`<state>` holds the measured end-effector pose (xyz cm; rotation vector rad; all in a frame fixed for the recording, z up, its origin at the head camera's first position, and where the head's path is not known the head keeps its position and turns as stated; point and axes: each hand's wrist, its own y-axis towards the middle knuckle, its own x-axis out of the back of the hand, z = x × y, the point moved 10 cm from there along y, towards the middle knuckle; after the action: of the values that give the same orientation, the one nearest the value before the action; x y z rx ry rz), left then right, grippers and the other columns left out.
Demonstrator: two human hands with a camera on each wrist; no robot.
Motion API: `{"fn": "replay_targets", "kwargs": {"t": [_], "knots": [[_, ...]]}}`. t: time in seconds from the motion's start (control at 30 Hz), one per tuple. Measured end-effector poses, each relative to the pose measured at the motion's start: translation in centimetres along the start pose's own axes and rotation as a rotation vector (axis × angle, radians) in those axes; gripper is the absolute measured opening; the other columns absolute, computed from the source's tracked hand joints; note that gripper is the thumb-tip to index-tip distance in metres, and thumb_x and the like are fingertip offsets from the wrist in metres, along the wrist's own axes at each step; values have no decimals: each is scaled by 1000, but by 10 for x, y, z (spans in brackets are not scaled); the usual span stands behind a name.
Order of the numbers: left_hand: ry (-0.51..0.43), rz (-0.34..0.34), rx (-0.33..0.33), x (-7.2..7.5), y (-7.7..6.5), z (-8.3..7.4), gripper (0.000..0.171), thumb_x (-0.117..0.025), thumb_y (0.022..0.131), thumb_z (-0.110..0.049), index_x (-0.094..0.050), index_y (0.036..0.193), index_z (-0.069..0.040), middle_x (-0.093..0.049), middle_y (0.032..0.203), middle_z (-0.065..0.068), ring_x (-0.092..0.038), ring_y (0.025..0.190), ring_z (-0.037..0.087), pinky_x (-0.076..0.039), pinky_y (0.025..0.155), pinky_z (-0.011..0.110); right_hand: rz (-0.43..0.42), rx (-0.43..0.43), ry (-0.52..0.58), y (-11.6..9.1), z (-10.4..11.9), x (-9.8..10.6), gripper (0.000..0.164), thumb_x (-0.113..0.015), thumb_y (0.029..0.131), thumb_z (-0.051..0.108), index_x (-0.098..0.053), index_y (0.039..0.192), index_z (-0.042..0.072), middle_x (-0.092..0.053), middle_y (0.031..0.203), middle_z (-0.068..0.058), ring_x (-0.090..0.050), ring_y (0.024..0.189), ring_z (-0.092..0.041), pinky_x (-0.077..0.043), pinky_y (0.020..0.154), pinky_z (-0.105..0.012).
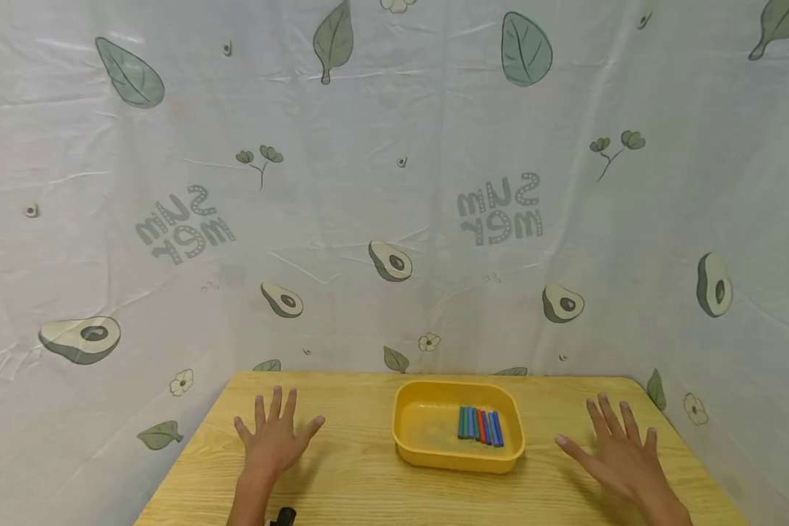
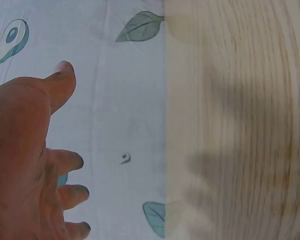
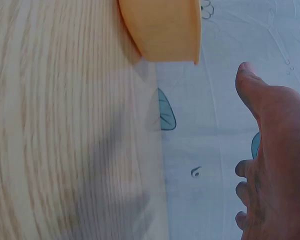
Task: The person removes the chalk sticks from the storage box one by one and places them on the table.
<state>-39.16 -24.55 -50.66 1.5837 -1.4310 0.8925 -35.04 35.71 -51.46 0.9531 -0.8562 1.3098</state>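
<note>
A yellow plastic tray sits on the wooden table between the two hands. Inside it, towards the right, several short green, blue and red sticks lie side by side in a row; what they are made of is too small to tell. The left hand, left of the tray, has its fingers spread and holds nothing. To the tray's right the right hand hovers over its own shadow, fingers likewise spread, touching nothing. In the right wrist view one end of the tray shows beyond the thumb.
The pale wooden table ends at the back against a white curtain printed with leaves and avocados, which also hangs along both sides. A small black object shows beside the left forearm at the bottom edge.
</note>
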Motion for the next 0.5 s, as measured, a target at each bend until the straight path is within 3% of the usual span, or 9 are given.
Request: {"fn": "replay_targets", "kwargs": {"t": [0.2, 0.5], "knots": [[-37, -19, -30, -5, 4, -22, 98, -52, 101, -73, -28, 171, -7, -11, 178, 28, 2, 161, 62, 12, 113, 91, 21, 16, 74, 5, 17, -3, 108, -51, 103, 71, -17, 169, -7, -3, 175, -35, 6, 158, -65, 5, 108, -93], [-71, -53, -72, -7, 7, -56, 88, -56, 104, -63, -34, 169, -7, -20, 177, 28, -7, 161, 61, 3, 115, 91, -4, 74, 118, 9, 44, -10, 99, -56, 105, 61, -20, 168, -7, -13, 174, -36, -10, 155, -68, -10, 108, -93]]}}
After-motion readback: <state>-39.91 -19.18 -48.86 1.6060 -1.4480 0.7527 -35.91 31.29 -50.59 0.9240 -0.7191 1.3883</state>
